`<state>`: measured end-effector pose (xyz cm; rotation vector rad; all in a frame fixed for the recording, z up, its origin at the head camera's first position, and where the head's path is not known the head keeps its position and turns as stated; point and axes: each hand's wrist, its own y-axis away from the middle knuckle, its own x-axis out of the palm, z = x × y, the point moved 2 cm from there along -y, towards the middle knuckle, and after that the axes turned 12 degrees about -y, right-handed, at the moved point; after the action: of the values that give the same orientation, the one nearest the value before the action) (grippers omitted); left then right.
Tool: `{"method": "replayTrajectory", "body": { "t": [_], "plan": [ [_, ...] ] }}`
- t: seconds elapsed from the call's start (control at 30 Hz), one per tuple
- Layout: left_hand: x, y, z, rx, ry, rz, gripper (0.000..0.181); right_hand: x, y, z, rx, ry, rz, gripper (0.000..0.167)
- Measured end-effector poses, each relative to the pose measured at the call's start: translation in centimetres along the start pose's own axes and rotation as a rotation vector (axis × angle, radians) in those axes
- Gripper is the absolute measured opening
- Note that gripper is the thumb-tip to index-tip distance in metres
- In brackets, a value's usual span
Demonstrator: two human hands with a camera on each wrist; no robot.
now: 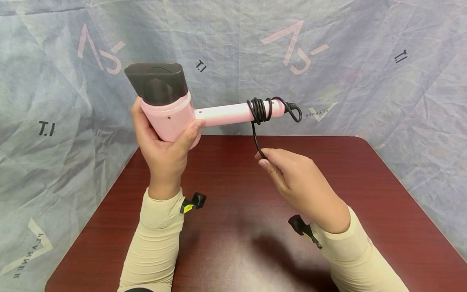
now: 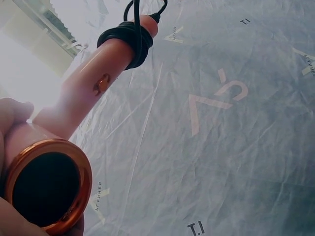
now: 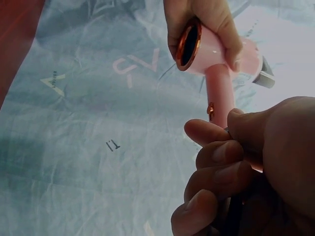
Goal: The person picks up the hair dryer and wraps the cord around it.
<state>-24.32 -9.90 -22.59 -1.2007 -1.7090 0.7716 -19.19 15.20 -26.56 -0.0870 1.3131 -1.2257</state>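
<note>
A pink hair dryer (image 1: 169, 121) with a black flat nozzle (image 1: 160, 85) is held up above the table, its handle (image 1: 226, 114) pointing right. My left hand (image 1: 164, 152) grips the dryer's body from below, thumb near the handle's base. Several turns of black cord (image 1: 259, 110) wrap the handle near its end, where a small loop stands out. My right hand (image 1: 303, 182) pinches the cord's hanging stretch between thumb and index finger, below the handle. The left wrist view shows the copper-coloured ring (image 2: 86, 172) round the dryer's rear and a copper-coloured switch (image 2: 102, 84) on its handle.
A dark red wooden table (image 1: 226, 182) with rounded corners lies under both hands. Grey printed cloth (image 1: 226, 48) hangs behind it and at both sides. Small black devices, such as the left one (image 1: 193, 202), are fixed at both wrists.
</note>
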Motion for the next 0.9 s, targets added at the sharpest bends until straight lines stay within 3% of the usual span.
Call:
{"method": "replayTrajectory", "body": {
  "t": [0.73,0.9],
  "plan": [
    [-0.5,-0.3,0.0,0.052,-0.11,-0.029,0.076,-0.7,0.6,1.7,-0.007,0.022,0.033,0.015],
    [-0.4,-0.3,-0.1,0.066,-0.141,-0.018,0.077,-1.0,0.6,1.8,-0.024,0.037,0.008,0.013]
  ]
}}
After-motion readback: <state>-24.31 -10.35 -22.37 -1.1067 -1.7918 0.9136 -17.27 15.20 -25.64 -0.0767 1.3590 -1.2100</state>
